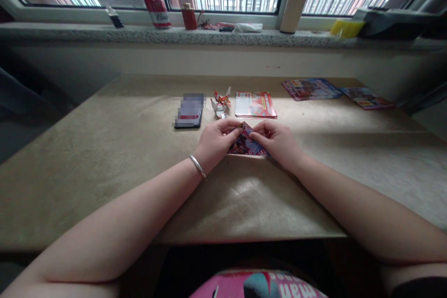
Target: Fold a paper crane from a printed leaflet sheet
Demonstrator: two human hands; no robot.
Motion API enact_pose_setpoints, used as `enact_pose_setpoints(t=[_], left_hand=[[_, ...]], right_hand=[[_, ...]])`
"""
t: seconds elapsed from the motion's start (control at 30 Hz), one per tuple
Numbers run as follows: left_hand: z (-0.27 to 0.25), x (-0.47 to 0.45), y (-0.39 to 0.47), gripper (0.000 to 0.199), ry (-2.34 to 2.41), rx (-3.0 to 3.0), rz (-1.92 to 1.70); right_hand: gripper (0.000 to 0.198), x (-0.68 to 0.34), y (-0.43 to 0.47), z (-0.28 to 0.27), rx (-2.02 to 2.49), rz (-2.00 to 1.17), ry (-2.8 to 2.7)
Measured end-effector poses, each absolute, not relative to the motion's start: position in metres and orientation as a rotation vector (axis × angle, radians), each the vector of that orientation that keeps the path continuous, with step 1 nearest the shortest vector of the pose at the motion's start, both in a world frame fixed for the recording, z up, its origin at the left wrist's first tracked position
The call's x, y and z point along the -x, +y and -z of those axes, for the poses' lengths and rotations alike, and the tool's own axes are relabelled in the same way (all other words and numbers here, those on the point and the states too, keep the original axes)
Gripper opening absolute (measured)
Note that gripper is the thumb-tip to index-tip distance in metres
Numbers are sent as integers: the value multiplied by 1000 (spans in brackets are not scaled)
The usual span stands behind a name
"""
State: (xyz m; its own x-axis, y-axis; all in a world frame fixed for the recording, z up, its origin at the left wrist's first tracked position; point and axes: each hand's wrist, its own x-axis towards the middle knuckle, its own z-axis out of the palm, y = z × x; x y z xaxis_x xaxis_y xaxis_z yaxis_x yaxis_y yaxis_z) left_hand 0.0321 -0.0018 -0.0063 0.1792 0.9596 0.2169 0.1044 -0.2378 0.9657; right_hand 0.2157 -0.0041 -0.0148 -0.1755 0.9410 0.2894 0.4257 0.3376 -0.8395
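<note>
A colourful printed sheet of paper (247, 145), folded to a point at its top, is held just above the tabletop between my two hands. My left hand (219, 138) pinches its upper left edge with thumb and fingers. On the other side, my right hand (274, 140) grips the upper right edge, thumb on top. Parts of the sheet are hidden under the fingers. Just beyond the hands lie a folded red and white paper figure (221, 102) and a stack of red and white printed sheets (256, 104).
A phone (190, 111) lies left of the paper figure. Two piles of printed sheets, one larger (310, 89) and one smaller (366, 98), rest at the back right of the table (104, 172). On the windowsill (132, 35) stand a can (157, 10) and a red bottle (189, 17).
</note>
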Motion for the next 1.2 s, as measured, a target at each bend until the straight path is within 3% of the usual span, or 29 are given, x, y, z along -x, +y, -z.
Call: enact_pose_setpoints(t=[0.47,0.67,0.93,1.2], left_hand=[[8,-34,-4,20,1059,-1445,-1212],[7,-36,-4,17,1050,-1426,-1223],[4,-39,-9,27,1033,-1471,-1177],[9,-39,-10,17,981,-1526,-1209]], right_hand=[[28,-218,-9,12,1222,-690,-1837],[23,-217,-12,7,1248,-508,-1901],[20,-213,-12,6,1153,-533,-1843],[19,-212,-8,9,1110,-565,-1789]])
